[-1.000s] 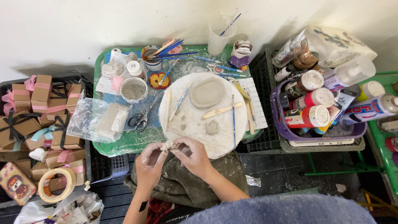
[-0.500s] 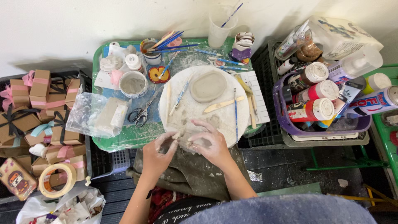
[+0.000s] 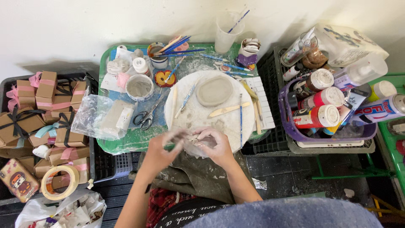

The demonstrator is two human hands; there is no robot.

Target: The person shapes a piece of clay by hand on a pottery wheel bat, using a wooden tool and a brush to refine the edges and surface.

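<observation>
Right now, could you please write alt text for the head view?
Two bare hands, left hand and right hand, pinch a small pale lump of clay over a round white work board on a green tray; a flat oval clay slab lies beyond.

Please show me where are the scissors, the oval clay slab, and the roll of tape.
scissors (image 3: 145, 117): head view, on the black handles.
oval clay slab (image 3: 214, 90): head view, on the middle of its flat top.
roll of tape (image 3: 45, 184): head view, on the left side of its ring.

matt grey clay slab (image 3: 214, 90), dusty white board (image 3: 198, 114), glossy plastic tray (image 3: 126, 145).
</observation>
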